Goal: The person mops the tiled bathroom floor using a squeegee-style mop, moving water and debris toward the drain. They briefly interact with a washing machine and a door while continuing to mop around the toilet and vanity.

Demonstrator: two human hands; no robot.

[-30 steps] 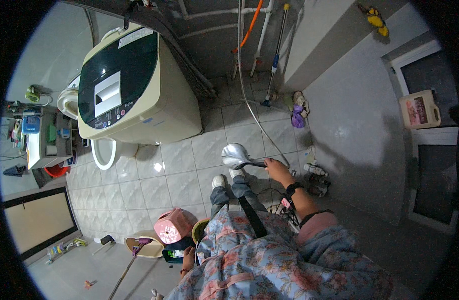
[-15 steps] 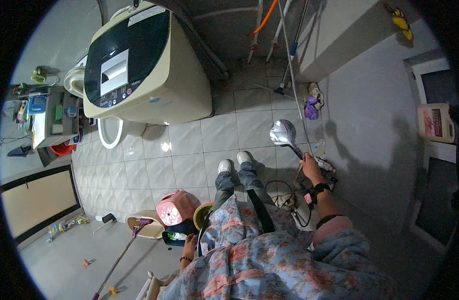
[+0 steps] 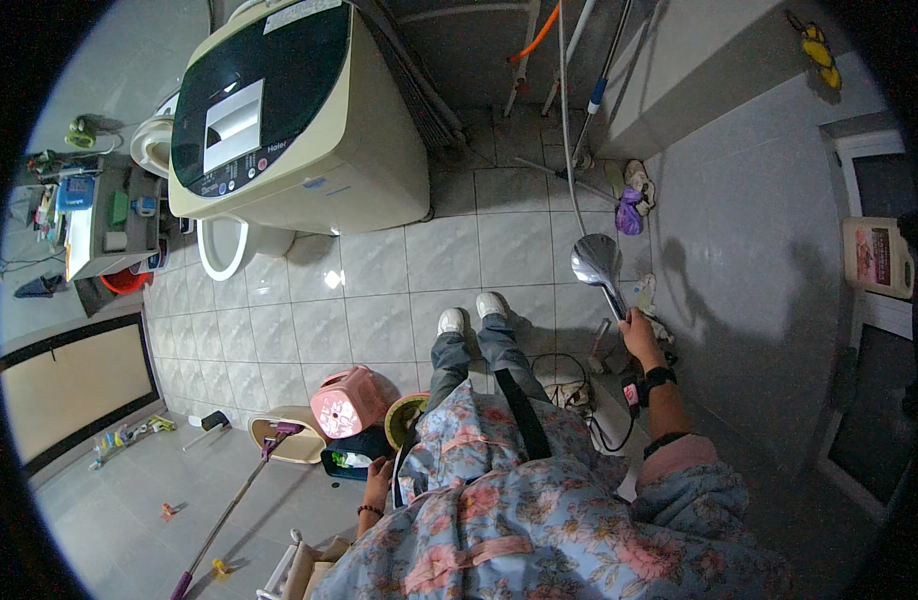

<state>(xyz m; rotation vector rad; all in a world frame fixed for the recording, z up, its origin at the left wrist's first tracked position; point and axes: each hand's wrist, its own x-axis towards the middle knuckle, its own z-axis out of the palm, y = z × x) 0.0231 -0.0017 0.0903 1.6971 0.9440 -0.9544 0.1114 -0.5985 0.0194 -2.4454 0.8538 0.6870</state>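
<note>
My right hand is closed round the handle of a chrome shower head, held out over the tiled floor. Its broad round head points away from me, and a thin hose runs near it from the far pipes. Low at my side, by the flowered apron, hangs my left hand. It is nearest to a dark bin with something green and white inside; its fingers are partly hidden, so I cannot tell whether they grip anything.
A cream washing machine stands ahead on the left, beside a white toilet. Close on my left are a pink stool, a beige basin and a purple-ended mop. Shoes and a purple bag lie along the right wall.
My right hand has moved slightly right with the shower head, which has swung right and now stands more in line with my arm. My left hand stays at my side.
</note>
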